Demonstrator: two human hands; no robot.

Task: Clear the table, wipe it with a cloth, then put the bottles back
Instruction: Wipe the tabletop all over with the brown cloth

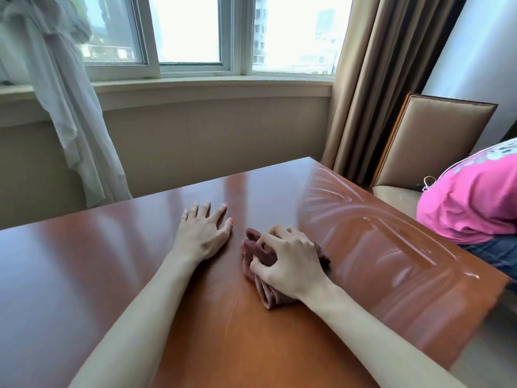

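Head view, cloth position: the cloth point(263, 264) is lying bunched on the table point(112, 261), right of centre, under the right hand point(291, 261).
Head view, right hand: its fingers are curling round the cloth and gripping it, pressing it to the wood.
Head view, left hand point(202, 233): it is resting flat on the table just beside the cloth, fingers straight and spread, holding nothing.
Head view, key relation: wet streaks point(377, 233) are shining to the right of the cloth; the dry, duller wood is lying to its left, so the next stroke probably heads left, toward the left hand.
Head view, cloth axis: its long side is running from near-right to far-left.
Head view, cloth look: reddish-brown, folded, crumpled, edges showing below the wrist.
Head view, bottles: none are showing.
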